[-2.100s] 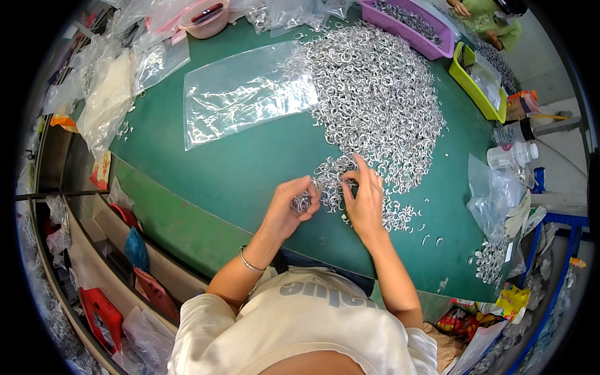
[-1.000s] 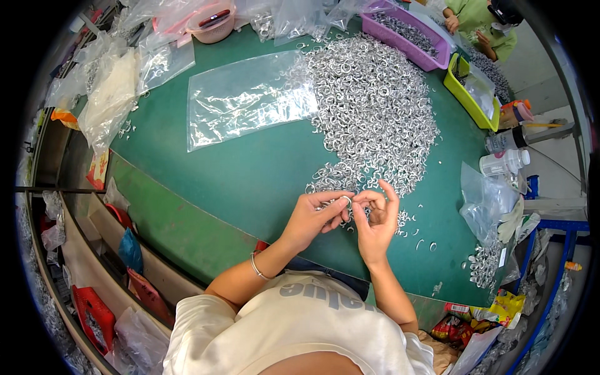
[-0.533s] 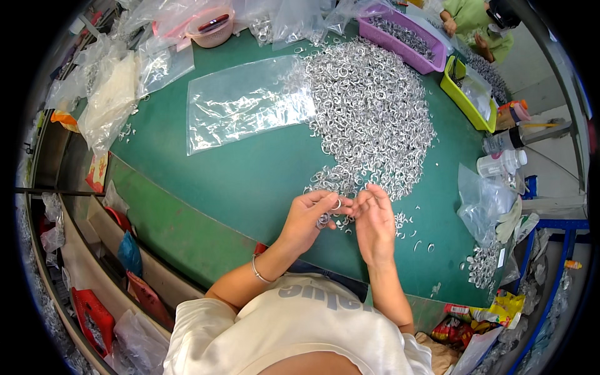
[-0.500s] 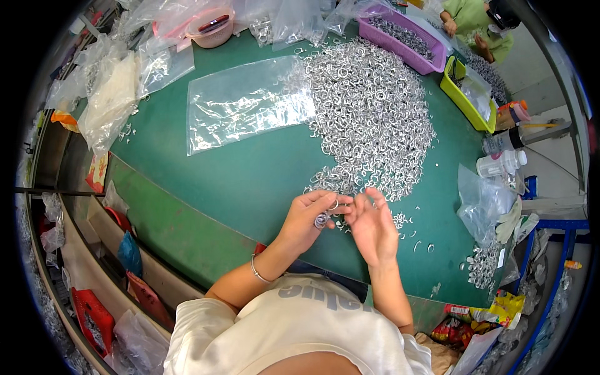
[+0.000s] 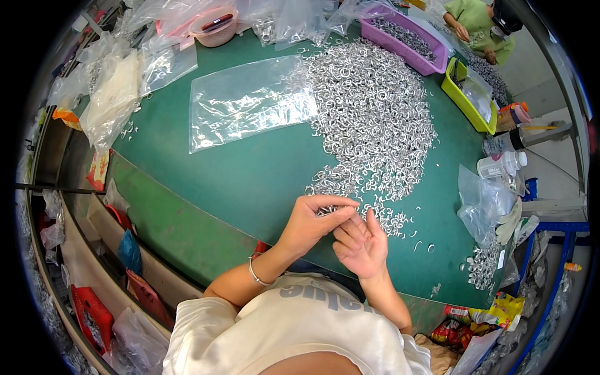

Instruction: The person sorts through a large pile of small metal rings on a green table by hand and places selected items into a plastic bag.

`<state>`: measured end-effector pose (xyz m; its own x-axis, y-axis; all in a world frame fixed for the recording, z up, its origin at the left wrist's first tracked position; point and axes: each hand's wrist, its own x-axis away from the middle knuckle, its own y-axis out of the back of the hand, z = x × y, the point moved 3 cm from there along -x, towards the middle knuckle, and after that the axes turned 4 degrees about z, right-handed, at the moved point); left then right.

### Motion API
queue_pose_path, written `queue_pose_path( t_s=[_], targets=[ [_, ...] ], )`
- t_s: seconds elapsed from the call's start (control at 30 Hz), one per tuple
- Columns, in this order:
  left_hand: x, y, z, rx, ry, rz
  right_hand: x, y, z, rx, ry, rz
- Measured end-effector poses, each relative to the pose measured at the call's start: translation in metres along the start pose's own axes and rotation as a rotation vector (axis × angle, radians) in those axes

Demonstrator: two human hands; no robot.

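Observation:
My left hand [image 5: 314, 224] is curled, with thumb and forefinger stretched to the right. Several small silver metal rings [image 5: 325, 211] show between them, partly hidden by the fingers. Close against its fingertips is my right hand [image 5: 362, 248], palm up, its thumb raised apart from loosely bent fingers. I see nothing in the right palm. Both hands are over the near edge of a large pile of silver rings and curved pieces [image 5: 374, 119] on the green table [image 5: 250, 181]. A flat clear plastic bag [image 5: 250, 103] lies left of the pile.
A purple basket [image 5: 435, 62] of metal pieces and a lime-green basket [image 5: 465, 103] stand at the far right. Beyond them sits a person in green [image 5: 474, 25]. White bottle [image 5: 502, 164] and smaller ring heap [image 5: 482, 267] lie right; pink bowl [image 5: 214, 36] far left.
My left hand has turned, its thumb and forefinger now reaching right over the rings. My right hand has moved slightly left and nearer me, its fingers more bent.

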<state>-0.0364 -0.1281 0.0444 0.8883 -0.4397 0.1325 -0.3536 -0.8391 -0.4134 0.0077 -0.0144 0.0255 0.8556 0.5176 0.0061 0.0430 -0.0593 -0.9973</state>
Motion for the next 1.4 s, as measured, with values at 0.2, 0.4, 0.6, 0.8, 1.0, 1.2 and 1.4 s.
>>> queue_pose_path(
  t_s=[0.2, 0.4, 0.6, 0.8, 1.0, 1.2, 1.4],
  targets=[
    [0.002, 0.002, 0.007, 0.125, 0.067, 0.022, 0.004, 0.002, -0.001, 0.053, 0.001, -0.038],
    [0.003, 0.002, 0.007, 0.137, 0.079, 0.024, 0.002, -0.001, -0.002, -0.004, 0.025, -0.058],
    [0.003, 0.005, 0.015, 0.178, 0.142, -0.034, 0.004, 0.007, -0.001, 0.114, -0.005, -0.079],
    [0.004, 0.031, 0.029, -0.026, 0.045, -0.276, -0.002, 0.026, 0.041, 1.340, 0.184, -0.531],
    [-0.021, 0.049, 0.023, -0.969, -0.261, -0.365, -0.056, 0.022, 0.067, 2.728, 0.709, -0.665],
    [-0.050, 0.032, 0.023, -1.356, -0.175, -0.236, -0.061, 0.022, 0.061, 2.657, 0.694, -0.539],
    [-0.064, 0.037, 0.037, -1.427, -0.204, -0.187, -0.041, 0.020, 0.075, 2.252, 0.702, -0.672]
  ],
)
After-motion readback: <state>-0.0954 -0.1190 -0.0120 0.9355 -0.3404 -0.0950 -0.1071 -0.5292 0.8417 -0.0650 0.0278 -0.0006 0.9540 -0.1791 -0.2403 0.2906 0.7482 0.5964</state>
